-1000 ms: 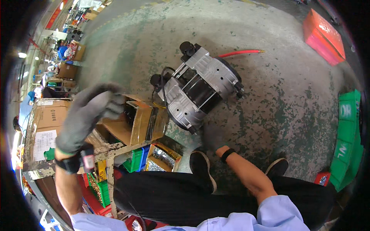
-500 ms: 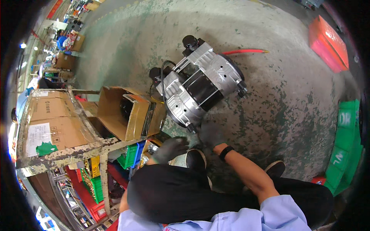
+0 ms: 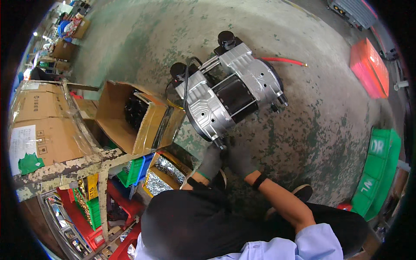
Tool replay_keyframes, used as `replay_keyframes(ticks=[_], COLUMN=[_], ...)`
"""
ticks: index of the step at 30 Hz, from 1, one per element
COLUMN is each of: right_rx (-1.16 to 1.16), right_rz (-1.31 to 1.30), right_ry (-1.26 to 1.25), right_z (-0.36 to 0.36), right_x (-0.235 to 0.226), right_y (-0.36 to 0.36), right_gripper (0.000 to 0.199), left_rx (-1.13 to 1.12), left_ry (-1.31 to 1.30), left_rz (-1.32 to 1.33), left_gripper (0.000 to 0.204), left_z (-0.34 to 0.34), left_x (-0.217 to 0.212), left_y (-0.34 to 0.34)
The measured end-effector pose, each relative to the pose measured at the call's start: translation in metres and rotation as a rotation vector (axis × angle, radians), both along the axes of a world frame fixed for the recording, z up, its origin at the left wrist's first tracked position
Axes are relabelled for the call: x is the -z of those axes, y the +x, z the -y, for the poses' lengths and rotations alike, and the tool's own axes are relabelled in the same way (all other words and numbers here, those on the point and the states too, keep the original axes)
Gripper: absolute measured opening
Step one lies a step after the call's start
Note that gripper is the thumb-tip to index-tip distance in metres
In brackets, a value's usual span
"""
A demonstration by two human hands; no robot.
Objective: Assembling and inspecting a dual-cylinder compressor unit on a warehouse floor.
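— Where are the hands?

— Both gloved, low in the middle of the frame. The left hand [image 3: 211, 161] and right hand [image 3: 239, 159] meet at a small black foot at the near end of the compressor pump [image 3: 227, 93] — fingers curled in around it, though whether either truly grips it I cannot tell.

— And the pump itself?

— Lying tilted on the floor [image 3: 312, 130], centre of frame, silver finned heads either side of a black motor, two black caps at its upper end.

— The surface?

— Worn concrete, green paint flaking. A red hose [image 3: 284, 60] lies beyond the pump; a red crate [image 3: 369, 69] sits upper right, green crates [image 3: 377, 173] along the right edge.

— Anything hidden?

— The fingertips, behind the pump's foot. The open cardboard box [image 3: 130, 115] at left holds dark parts too dim to name.

— Room to move?

— Open floor above and right; the left is crowded by a rusty rack [image 3: 65, 167] and bins.
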State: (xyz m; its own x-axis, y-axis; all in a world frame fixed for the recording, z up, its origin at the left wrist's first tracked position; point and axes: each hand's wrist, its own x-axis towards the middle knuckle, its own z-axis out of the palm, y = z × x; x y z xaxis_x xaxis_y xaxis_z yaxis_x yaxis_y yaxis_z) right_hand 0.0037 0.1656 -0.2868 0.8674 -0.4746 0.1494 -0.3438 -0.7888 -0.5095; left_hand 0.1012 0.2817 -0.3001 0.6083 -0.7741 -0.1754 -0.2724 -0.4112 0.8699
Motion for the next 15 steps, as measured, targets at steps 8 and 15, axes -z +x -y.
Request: replay_keyframes(ticks=[8, 15], right_rx=[-0.06, 0.022], right_rz=[-0.182, -0.391], right_ry=[0.144, 0.186], right_z=[0.017, 0.023], right_x=[-0.021, 0.001], right_y=[-0.003, -0.017], right_gripper=[0.049, 0.044], left_rx=[-0.314, -0.44], left_ry=[-0.065, 0.025], left_rz=[-0.614, -0.779], left_gripper=[0.028, 0.025], left_z=[0.02, 0.036], left_x=[-0.032, -0.057], left_y=[-0.009, -0.017])
